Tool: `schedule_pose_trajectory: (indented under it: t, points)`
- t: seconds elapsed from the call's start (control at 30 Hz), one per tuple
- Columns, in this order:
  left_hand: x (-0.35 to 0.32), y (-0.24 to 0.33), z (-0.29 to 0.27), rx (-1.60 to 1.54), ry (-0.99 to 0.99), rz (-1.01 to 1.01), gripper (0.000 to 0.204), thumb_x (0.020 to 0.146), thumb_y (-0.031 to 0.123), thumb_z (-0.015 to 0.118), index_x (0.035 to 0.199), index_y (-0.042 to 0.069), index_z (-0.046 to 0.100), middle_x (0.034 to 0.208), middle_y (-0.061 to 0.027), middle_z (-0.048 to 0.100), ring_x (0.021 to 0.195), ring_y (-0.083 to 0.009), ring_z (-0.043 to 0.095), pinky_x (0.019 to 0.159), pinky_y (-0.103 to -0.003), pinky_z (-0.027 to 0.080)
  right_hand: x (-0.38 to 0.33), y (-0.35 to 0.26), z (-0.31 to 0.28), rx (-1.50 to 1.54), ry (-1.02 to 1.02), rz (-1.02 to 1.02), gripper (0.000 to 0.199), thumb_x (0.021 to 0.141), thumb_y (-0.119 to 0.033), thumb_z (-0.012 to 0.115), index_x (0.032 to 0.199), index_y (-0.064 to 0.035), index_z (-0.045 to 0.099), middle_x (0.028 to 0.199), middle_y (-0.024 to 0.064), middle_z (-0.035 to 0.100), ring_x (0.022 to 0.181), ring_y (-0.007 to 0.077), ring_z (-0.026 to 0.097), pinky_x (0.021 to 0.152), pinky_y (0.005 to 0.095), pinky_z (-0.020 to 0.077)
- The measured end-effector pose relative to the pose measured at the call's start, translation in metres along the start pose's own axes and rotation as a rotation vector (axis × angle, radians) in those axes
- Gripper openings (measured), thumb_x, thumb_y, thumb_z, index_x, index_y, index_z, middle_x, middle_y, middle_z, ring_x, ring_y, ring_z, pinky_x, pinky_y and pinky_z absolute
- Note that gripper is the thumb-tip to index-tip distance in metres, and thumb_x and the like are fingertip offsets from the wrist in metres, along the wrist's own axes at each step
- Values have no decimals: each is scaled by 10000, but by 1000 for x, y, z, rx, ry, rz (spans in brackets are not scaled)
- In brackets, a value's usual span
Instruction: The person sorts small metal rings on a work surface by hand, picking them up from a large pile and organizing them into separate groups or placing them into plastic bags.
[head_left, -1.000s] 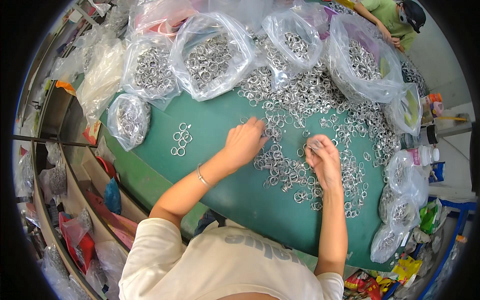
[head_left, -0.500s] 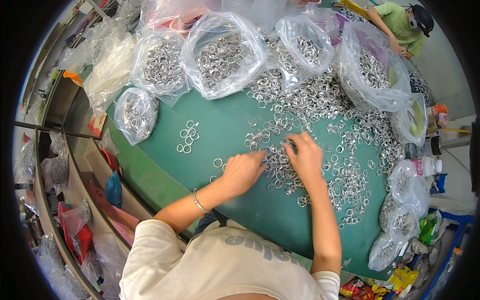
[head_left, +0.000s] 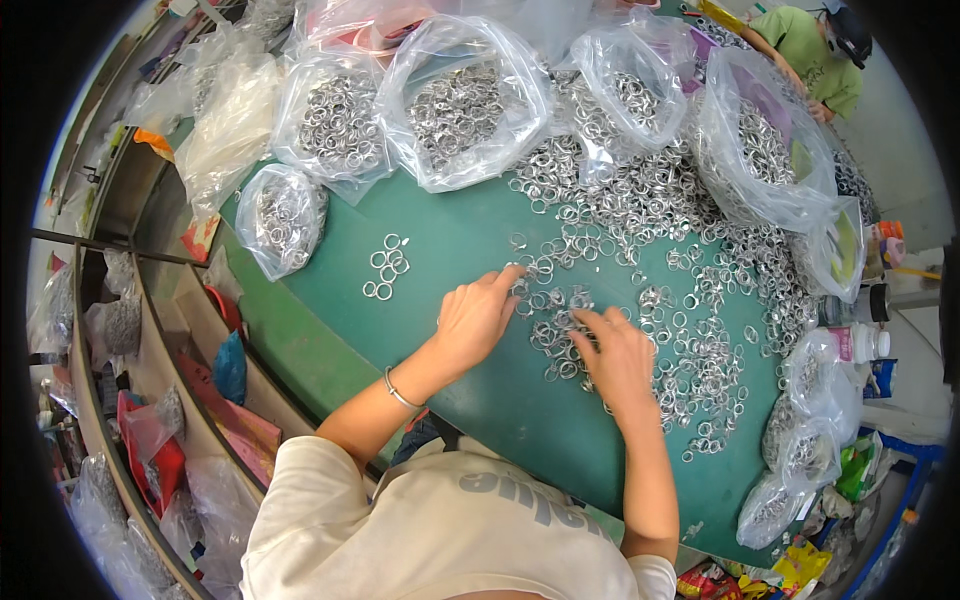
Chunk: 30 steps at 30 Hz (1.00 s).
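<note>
Small silvery metal rings (head_left: 553,335) lie in a loose pile on the green tabletop (head_left: 440,225), between my two hands. My left hand (head_left: 474,318), with a bracelet on its wrist, reaches to the pile's left edge. Its index finger stretches to the rings there, and its thumb is apart. My right hand (head_left: 622,362) is over the pile's right side, thumb and bent fingers apart, tips among the rings. Some rings near these fingertips are blurred. I see no ring held clearly in either hand. A small group of rings (head_left: 387,266) lies apart, farther left.
Open clear plastic bags full of rings (head_left: 455,115) line the far side. A large heap of rings (head_left: 640,190) spreads across the far right. Smaller bags (head_left: 805,450) stand along the right edge. Shelving (head_left: 160,400) is at left. Another person (head_left: 815,60) is at the far right.
My left hand has moved up and slightly left along the pile. My right hand has come down a little, toward me. The whole view has shifted slightly.
</note>
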<state>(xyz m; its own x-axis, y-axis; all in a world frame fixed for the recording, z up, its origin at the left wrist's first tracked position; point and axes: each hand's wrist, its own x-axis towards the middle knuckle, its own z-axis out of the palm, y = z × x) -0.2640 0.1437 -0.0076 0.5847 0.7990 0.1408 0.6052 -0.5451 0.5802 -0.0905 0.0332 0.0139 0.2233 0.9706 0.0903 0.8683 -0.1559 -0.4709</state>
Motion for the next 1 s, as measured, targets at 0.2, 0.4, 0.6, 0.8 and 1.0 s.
schedule_pose_trajectory:
  t: [0.2,0.4,0.6,0.8,1.0]
  points:
    - [5,1,-6,-51,-118,-80,199,835,78,597,1023,65,536,919,-168,649,715,-399,614,593,-475,475,-14,39,-21,-158,163,184,159,790,-59,650,947,-81,667,822,121,615,675,341,618,567,432,475]
    - [12,-3,0,-58,-41,-41,157,845,89,595,984,45,539,822,-181,643,696,-394,609,577,-466,462,-31,17,-31,65,144,118,283,725,-111,748,994,-88,665,815,104,603,633,277,596,558,402,458]
    - [13,30,-10,-388,-208,-92,241,857,40,555,1097,55,539,770,-179,625,695,-390,602,586,-457,459,-41,29,-16,-12,153,96,169,752,-125,732,907,-86,675,752,98,561,597,300,576,533,399,442]
    - [-27,41,9,-237,-300,217,351,804,-45,546,1128,81,593,1021,-111,582,651,-322,592,578,-399,476,-58,52,-33,52,273,384,86,858,-113,632,845,-33,658,692,126,597,556,305,580,534,391,438]
    - [-45,56,16,-18,-486,340,398,744,-84,529,1114,43,600,1235,-78,537,651,-310,619,544,-405,496,-84,46,-17,36,470,297,147,907,-97,567,994,-37,669,713,160,624,610,319,616,558,396,476]
